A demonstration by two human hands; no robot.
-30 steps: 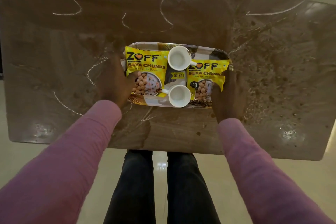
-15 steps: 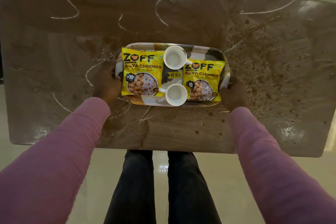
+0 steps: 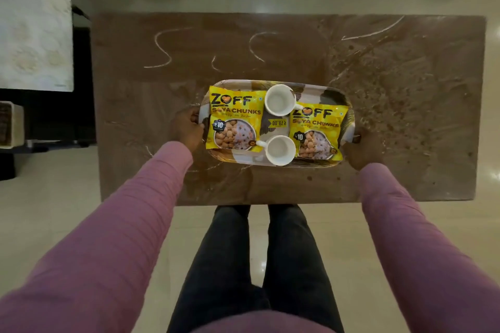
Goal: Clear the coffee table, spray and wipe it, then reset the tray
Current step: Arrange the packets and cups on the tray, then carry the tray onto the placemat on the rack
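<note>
Tray (image 3: 311, 90) lifted off table (image 3: 135, 121), white-brown patterned; L hand (image 3: 186, 130), R hand (image 3: 361, 151) grip ends.

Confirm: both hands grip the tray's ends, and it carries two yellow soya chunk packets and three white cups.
Not three: the head view shows two white cups, a far cup and a near cup. The left hand and right hand do grip the tray ends; the rest stands.

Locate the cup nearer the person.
Head view: the near cup stands at the near edge of the tray, between the left packet and right packet, in front of the far cup.
</note>
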